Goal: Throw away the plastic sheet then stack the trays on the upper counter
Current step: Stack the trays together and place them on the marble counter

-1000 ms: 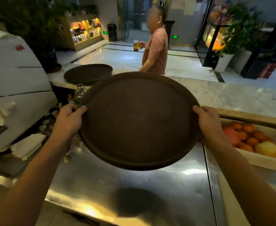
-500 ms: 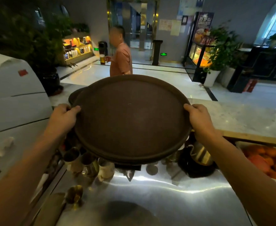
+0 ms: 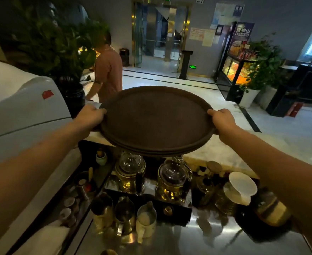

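Observation:
A round dark brown tray [image 3: 156,119] lies level over the near edge of the marble upper counter [image 3: 216,153]. My left hand [image 3: 90,115] grips its left rim and my right hand [image 3: 222,119] grips its right rim. Right beneath it a second brown rim [image 3: 151,152] shows, so it rests on or just above another tray; I cannot tell if they touch. No plastic sheet is in sight.
Below the counter edge stand glass siphon pots [image 3: 130,169], metal jugs [image 3: 124,214], a white filter cone [image 3: 240,186] and small cups on the steel worktop [image 3: 188,240]. A white machine [image 3: 19,107] bulks at left. A person in a pink shirt [image 3: 108,74] stands beyond the counter.
I carried the tray forward and to the left, from over the steel worktop to the marble counter, and lowered it onto the other tray. The person walked left.

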Available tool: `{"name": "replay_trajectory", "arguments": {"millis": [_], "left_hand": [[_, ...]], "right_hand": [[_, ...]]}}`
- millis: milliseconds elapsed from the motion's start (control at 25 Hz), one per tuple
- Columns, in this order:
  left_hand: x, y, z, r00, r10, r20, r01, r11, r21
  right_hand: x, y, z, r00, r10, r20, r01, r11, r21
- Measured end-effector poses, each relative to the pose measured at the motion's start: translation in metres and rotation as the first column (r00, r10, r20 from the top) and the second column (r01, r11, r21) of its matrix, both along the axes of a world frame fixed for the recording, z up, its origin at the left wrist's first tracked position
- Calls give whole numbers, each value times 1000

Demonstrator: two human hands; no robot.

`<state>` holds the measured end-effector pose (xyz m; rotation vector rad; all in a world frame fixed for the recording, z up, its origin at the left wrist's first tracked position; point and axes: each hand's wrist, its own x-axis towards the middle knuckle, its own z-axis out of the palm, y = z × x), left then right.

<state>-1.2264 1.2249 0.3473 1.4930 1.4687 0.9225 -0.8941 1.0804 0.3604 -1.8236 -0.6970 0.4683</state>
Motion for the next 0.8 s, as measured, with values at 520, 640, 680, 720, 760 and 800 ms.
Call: {"name": "replay_trajectory", "arguments": {"millis": [520,640,680,720,760,800], "left_hand": [[20,187,-34,987,20,-158,-34,996,-88],[19,217,-53,971,81,-225,-95,994,-50],[18,225,-60,958,99,-268,-111,993,-29],[18,231,-68,946,109,-307,-119,993,-16],[18,237,-77,937,115,-331,-126,992,-12],[18,243,-85,930,119,-348,-130,991,-8]], "right_hand": [[23,194,-31,996,67,60,-55,983,-174],[21,230,-52,990,110,85,-90,974,-207],[20,240,-61,987,129,92,-107,971,-213],[20,246,-69,984,144,106,-118,968,-224],[20,254,-79,980,157,126,-123,963,-240],[20,260,-87,975,166,148,-124,958,-259]]}}
